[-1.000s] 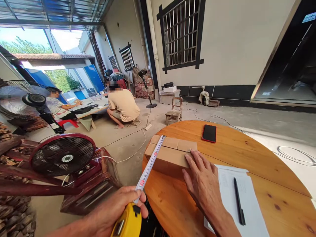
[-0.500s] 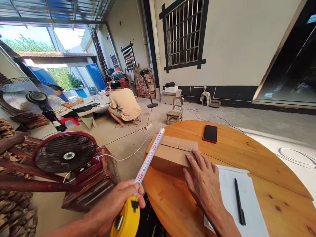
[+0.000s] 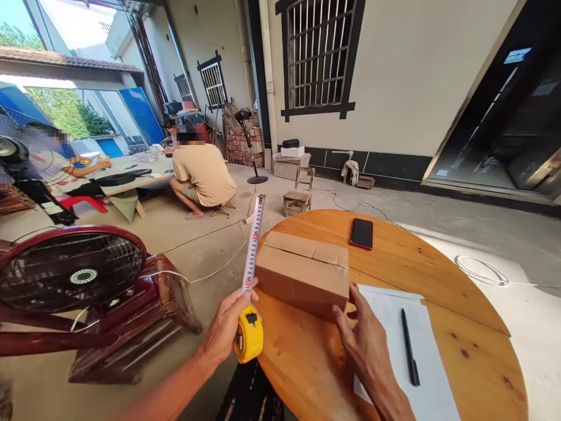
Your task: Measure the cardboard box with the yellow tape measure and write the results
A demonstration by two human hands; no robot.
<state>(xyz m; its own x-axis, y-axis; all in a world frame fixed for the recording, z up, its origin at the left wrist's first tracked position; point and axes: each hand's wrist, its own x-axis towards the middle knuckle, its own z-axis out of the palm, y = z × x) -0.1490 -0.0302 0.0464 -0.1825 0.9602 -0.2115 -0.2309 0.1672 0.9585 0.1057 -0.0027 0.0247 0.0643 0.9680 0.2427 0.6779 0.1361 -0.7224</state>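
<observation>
A brown cardboard box lies near the left edge of a round wooden table. My left hand grips a yellow tape measure at the box's near left corner. Its white blade runs upward past the box's left side. My right hand rests against the box's near right corner, fingers curled on its front face and thumb at its side.
A white sheet of paper with a black pen lies right of the box. A phone with a red case lies farther back. A red fan stands left on the floor. Two people sit at a low table beyond.
My right hand slid from the box's top down to its near right corner. My left hand brought the tape case up to the table edge, and the blade now stands steeper.
</observation>
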